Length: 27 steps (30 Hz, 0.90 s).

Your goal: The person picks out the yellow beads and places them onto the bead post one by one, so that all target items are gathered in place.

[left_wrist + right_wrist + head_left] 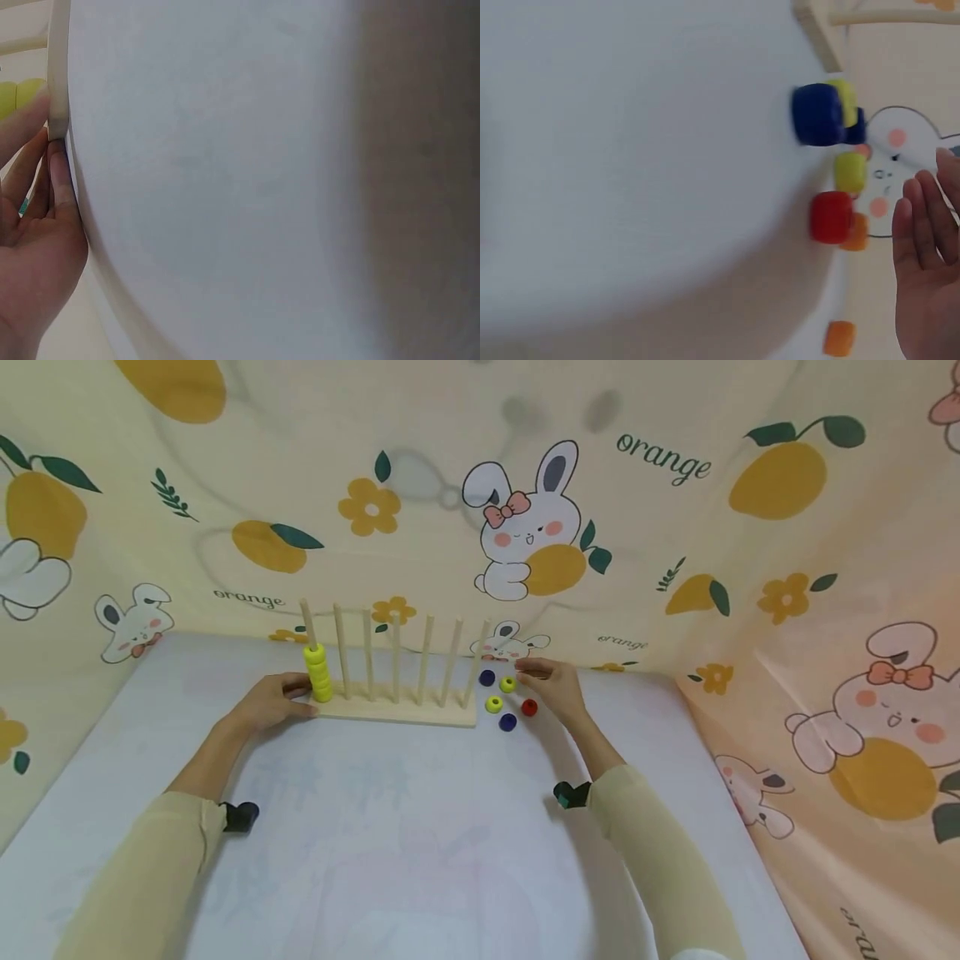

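A wooden peg rack (397, 710) with several upright rods stands at the back of the table. Yellow beads (318, 673) are stacked on its leftmost rod. My left hand (266, 702) grips the rack's left end, thumb at the front beside the stack. Past the rack's right end, my right hand (553, 685) is raised over loose beads, fingers extended and nothing visible in them. Below it lie a red bead (529, 707), yellow beads (493, 704) and dark blue beads (507, 722). Orange beads (840, 339) show only in the right wrist view.
A cream cloth wall (420, 560) printed with rabbits and oranges rises right behind the rack. Another cloth side (825, 718) borders the table on the right. The white tabletop (390, 835) stretches between both forearms.
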{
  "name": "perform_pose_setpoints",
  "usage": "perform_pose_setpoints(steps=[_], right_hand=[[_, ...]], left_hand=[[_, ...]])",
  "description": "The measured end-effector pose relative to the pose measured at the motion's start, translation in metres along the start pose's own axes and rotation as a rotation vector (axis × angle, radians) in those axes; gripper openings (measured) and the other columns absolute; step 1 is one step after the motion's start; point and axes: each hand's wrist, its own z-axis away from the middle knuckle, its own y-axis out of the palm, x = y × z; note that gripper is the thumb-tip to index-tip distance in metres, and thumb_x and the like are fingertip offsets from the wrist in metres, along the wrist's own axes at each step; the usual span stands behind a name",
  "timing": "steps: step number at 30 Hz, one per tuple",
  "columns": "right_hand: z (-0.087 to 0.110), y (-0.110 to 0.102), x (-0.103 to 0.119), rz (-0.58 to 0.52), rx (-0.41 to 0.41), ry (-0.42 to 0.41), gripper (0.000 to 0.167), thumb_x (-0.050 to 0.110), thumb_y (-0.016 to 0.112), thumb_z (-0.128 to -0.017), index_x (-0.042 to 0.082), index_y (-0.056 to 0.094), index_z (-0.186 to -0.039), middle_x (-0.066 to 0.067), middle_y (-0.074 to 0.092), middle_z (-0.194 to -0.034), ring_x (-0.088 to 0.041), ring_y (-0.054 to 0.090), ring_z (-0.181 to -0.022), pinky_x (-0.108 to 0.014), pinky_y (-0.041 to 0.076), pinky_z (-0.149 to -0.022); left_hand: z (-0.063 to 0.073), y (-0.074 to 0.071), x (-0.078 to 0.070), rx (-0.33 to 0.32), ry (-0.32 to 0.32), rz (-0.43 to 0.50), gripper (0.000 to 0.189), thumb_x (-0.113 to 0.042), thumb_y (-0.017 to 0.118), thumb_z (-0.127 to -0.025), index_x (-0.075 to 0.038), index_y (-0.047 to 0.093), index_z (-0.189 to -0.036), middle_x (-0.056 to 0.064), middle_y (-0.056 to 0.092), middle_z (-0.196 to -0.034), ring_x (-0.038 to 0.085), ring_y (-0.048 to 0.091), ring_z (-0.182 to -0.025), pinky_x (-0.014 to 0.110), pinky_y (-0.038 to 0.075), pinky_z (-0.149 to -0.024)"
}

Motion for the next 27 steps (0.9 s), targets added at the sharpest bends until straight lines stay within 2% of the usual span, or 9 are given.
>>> perform_pose_setpoints(steps=[4,9,13,18,23,27], right_hand=[[0.003,0.004,-0.012,0.032,-0.014,0.009,0.029,0.005,0.075,-0.088,-0.001,0.072,-0.116,-0.017,0.073,-0.111,-0.027,0.070,-0.101,-0.017,0.056,-0.079],[0.005,0.009,-0.020,0.043,-0.012,0.101,0.031,0.006,0.074,-0.089,0.002,0.071,-0.120,-0.016,0.072,-0.115,-0.028,0.069,-0.106,-0.017,0.056,-0.081],[0.004,0.012,-0.021,0.101,0.013,0.167,0.032,0.014,0.073,-0.091,0.008,0.071,-0.123,-0.009,0.071,-0.119,-0.022,0.067,-0.110,-0.026,0.054,-0.092],[0.004,0.013,-0.022,0.184,0.040,0.222,0.035,0.020,0.073,-0.092,0.013,0.070,-0.126,-0.005,0.068,-0.126,-0.021,0.062,-0.115,-0.036,0.048,-0.102],[0.002,0.017,-0.022,0.241,0.075,0.235,0.040,0.019,0.071,-0.093,0.014,0.066,-0.132,-0.007,0.066,-0.130,-0.023,0.061,-0.115,-0.038,0.050,-0.100],[-0.001,0.023,-0.023,0.307,0.080,0.210,0.044,0.017,0.072,-0.091,0.015,0.064,-0.134,-0.010,0.066,-0.128,-0.024,0.062,-0.113,-0.038,0.052,-0.096]], left_hand=[[-0.001,0.001,0.001,-0.003,0.006,0.000,0.075,-0.011,0.076,-0.087,0.010,0.036,-0.147,0.030,0.038,-0.151,0.045,0.036,-0.140,0.056,0.028,-0.116],[-0.001,0.003,-0.001,-0.004,0.006,-0.002,0.075,-0.010,0.076,-0.087,0.009,0.036,-0.147,0.029,0.038,-0.151,0.044,0.036,-0.140,0.054,0.030,-0.116],[0.001,0.000,-0.003,0.003,0.012,-0.015,0.074,-0.011,0.075,-0.088,0.010,0.035,-0.148,0.030,0.037,-0.151,0.045,0.036,-0.140,0.054,0.030,-0.116],[0.001,0.001,-0.005,0.000,0.006,0.000,0.073,-0.010,0.074,-0.088,0.011,0.035,-0.147,0.030,0.037,-0.151,0.044,0.036,-0.140,0.053,0.029,-0.117],[0.001,0.001,-0.004,-0.005,-0.003,-0.001,0.073,-0.010,0.075,-0.088,0.009,0.036,-0.147,0.029,0.038,-0.151,0.043,0.036,-0.140,0.053,0.028,-0.117],[0.002,0.000,-0.003,-0.009,0.005,-0.015,0.072,-0.010,0.074,-0.088,0.010,0.037,-0.147,0.029,0.038,-0.151,0.044,0.037,-0.140,0.054,0.028,-0.117]])
